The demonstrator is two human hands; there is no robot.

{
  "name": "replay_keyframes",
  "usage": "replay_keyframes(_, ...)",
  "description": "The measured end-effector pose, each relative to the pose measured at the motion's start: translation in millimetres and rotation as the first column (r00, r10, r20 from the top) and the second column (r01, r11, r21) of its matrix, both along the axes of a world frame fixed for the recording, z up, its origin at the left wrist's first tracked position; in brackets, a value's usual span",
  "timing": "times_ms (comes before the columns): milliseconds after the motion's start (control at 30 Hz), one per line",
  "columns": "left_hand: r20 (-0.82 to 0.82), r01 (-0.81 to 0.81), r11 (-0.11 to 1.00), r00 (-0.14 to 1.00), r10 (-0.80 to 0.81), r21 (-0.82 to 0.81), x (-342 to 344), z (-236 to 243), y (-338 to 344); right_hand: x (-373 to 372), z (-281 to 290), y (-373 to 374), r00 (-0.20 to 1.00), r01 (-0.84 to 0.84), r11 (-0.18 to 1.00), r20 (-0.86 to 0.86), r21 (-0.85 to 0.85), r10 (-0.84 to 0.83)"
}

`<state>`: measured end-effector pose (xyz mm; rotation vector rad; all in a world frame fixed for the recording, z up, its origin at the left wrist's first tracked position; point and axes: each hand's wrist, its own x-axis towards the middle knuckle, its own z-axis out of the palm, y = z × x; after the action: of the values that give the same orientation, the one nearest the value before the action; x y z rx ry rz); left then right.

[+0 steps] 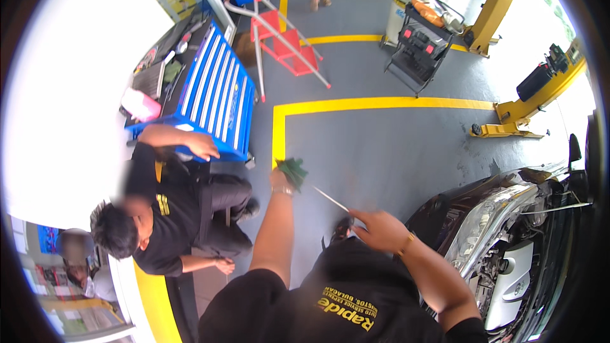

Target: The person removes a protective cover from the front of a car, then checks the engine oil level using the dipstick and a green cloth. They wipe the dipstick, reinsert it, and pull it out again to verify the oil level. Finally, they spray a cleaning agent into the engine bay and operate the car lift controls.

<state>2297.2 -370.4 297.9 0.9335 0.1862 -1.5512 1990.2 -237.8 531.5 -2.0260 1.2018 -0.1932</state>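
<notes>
My right hand [380, 232] is closed around the near end of a thin, straight, pale metal rod [330, 198], held out in front of me above the grey floor [381, 152]. A dark car with its engine exposed [489, 235] stands near on the right. Farther and to the left, my left hand [279, 181] is clamped on a crumpled dark green cloth [293, 173], just beside the rod's tip. Left of it is a co-worker in dark clothes [181, 219]; beyond stand a blue metal drawer cabinet [216, 89] and, farthest, a red-stepped metal ladder [295, 54].

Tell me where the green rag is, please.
In the head view, the green rag is just left of centre, in the left grip, left of the thin rod.
</notes>
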Motion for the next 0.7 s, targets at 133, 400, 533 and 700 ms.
replay_keyframes(133, 0.117, 0.146, 0.989, 0.982, -0.147, 0.016, -54, -8, 6, -79, 25, 67, 0.939, 0.343, 0.826, -0.129, 0.447, -0.319)
replay_keyframes(400, 0.168, 0.575, 0.798, 0.817, -0.551, -0.18, -230, 31, -45, -166, 23, 251, 0.504, 0.761, 0.501, 0.111, 0.413, -0.856)
replay_keyframes(533, -0.013, 0.718, 0.267, 0.338, -0.941, -0.643, -313, 54, -55, -198, 38, 336, 0.175, 0.879, 0.253, 0.222, 0.403, -0.959)
replay_keyframes(700, -0.279, 0.832, 0.211, 0.07, -0.958, -0.514, -469, 73, 21, -249, 41, 443, -0.241, 0.891, -0.055, 0.364, 0.451, -0.9)
